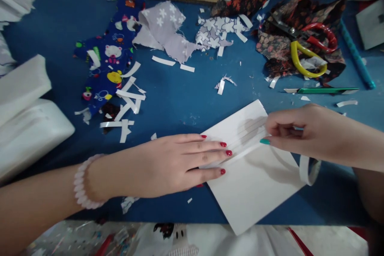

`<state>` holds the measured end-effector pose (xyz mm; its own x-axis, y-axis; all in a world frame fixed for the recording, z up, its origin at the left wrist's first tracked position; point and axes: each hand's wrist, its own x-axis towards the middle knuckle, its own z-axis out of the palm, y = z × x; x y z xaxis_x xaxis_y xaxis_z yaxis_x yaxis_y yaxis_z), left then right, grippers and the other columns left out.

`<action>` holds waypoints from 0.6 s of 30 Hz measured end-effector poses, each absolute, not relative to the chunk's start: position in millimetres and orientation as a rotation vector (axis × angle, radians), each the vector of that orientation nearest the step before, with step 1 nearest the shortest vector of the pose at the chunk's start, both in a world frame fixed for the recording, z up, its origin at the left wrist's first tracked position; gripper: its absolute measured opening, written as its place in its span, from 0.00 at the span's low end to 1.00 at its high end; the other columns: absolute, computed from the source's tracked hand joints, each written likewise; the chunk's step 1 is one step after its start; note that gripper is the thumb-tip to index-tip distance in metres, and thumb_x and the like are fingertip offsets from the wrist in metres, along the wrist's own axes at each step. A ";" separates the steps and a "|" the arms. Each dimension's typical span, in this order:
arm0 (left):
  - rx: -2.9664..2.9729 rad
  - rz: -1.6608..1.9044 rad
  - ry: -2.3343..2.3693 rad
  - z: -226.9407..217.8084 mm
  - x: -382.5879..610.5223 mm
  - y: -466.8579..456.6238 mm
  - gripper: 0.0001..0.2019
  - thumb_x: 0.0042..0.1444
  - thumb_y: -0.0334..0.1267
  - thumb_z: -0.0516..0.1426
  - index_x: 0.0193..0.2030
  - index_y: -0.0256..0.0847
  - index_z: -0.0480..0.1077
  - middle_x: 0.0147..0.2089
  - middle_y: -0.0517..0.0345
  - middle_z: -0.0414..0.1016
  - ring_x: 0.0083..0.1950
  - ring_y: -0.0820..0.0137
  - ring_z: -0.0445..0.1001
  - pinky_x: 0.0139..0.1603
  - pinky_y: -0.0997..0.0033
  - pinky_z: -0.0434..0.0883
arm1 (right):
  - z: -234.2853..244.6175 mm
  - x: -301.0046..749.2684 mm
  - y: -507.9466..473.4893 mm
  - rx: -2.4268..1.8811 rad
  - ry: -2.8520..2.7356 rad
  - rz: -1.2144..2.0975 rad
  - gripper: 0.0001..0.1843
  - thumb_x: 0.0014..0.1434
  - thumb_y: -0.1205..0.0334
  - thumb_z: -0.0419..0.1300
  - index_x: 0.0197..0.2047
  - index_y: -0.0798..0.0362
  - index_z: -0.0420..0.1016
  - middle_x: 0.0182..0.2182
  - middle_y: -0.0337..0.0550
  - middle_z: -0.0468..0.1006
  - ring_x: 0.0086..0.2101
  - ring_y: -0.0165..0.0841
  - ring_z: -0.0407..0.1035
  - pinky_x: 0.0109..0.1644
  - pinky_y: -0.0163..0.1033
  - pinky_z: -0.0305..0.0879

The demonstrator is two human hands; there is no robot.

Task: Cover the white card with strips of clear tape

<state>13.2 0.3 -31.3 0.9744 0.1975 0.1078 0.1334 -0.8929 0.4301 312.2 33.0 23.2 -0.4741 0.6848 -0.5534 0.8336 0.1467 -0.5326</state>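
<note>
A white card (255,192) with ruled lines across its upper part lies slanted near the table's front edge. My left hand (168,164) rests flat on the card's left side, fingers stretched out. A narrow white strip (244,153) runs across the card, from beside my left fingertips to my right hand (291,132). There my right thumb and fingers are pinched at the strip's far end; the exact grip is partly hidden. Just below my right hand, a roll of white tape (305,170) stands on edge by the card's right corner.
Yellow-and-red-handled scissors (309,61) lie on dark floral cloth (273,54), near a green craft knife (327,91) and blue pen (357,56). Blue patterned cloth (112,54), lilac scraps (168,28) and several paper strips (130,96) are scattered about. A white block (36,136) stands left.
</note>
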 end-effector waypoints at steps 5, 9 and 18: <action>2.690 0.226 0.233 -28.6 11.9 0.4 0.19 0.73 0.33 0.44 0.64 0.43 0.67 0.72 0.55 0.58 0.73 0.66 0.56 0.72 0.62 0.54 | 23.2 310.4 32.9 1.495 2.225 -1.154 0.11 0.58 0.55 0.55 0.26 0.49 0.68 0.16 0.31 0.65 0.18 0.25 0.57 0.24 0.33 0.51; 2.682 0.261 0.248 -26.7 12.5 -0.9 0.19 0.72 0.31 0.44 0.63 0.41 0.68 0.71 0.54 0.60 0.72 0.65 0.57 0.72 0.62 0.54 | 19.9 312.4 30.7 1.497 2.251 -1.088 0.10 0.58 0.56 0.54 0.27 0.48 0.69 0.15 0.30 0.66 0.17 0.25 0.57 0.23 0.33 0.51; 2.655 0.328 0.275 -28.0 15.1 -3.9 0.16 0.71 0.34 0.49 0.60 0.40 0.71 0.68 0.65 0.65 0.70 0.65 0.61 0.74 0.63 0.51 | 15.4 319.3 29.6 1.469 2.268 -1.086 0.08 0.57 0.56 0.54 0.28 0.46 0.68 0.14 0.29 0.67 0.15 0.27 0.59 0.21 0.35 0.51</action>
<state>15.1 -3.9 -28.0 0.9518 0.2450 0.1843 0.1384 -0.8797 0.4549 319.3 29.6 15.4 -0.4717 0.6907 -0.5481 0.8601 0.2235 -0.4586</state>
